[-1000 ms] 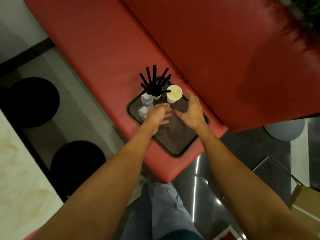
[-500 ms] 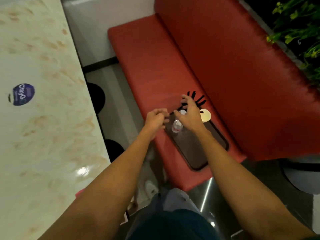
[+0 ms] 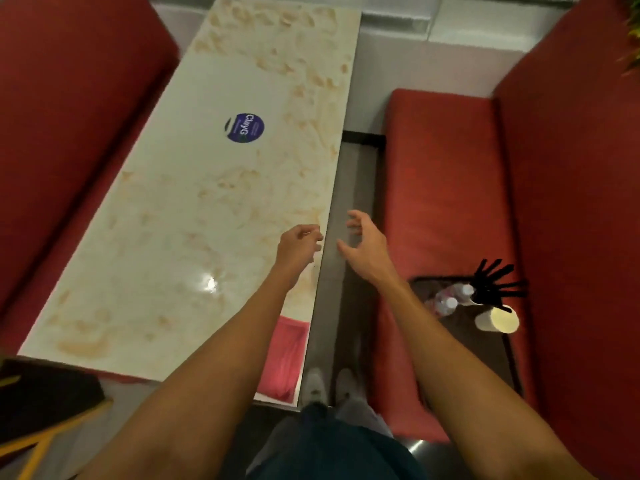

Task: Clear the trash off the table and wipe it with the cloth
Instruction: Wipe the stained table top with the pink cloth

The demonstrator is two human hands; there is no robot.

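1. Seemingly, the clearing part is looking finished. The long pale marble-patterned counter is carrying no trash that I can make out, only a round blue sticker and the cloth.
2. Trash is sitting off the counter on a dark brown rectangular tray, which is resting on the red padded bench seat to the right. On the tray are two small clear plastic bottles, a pale paper cup and a bundle of black sticks.
3. Wiping is still looking undone. I am judging the tan swirls across the top to be pattern, though I cannot tell them from smears.
4. A pink-red fabric cloth is lying flat at the counter's near right corner, partly hidden under the left forearm, with neither hand touching it.
5. Above the counter's right edge, the left grip is hovering with fingers loosely curled, holding nothing. Just beside it, the right grip is hanging over the gap between counter and bench, fingers spread wide and empty.
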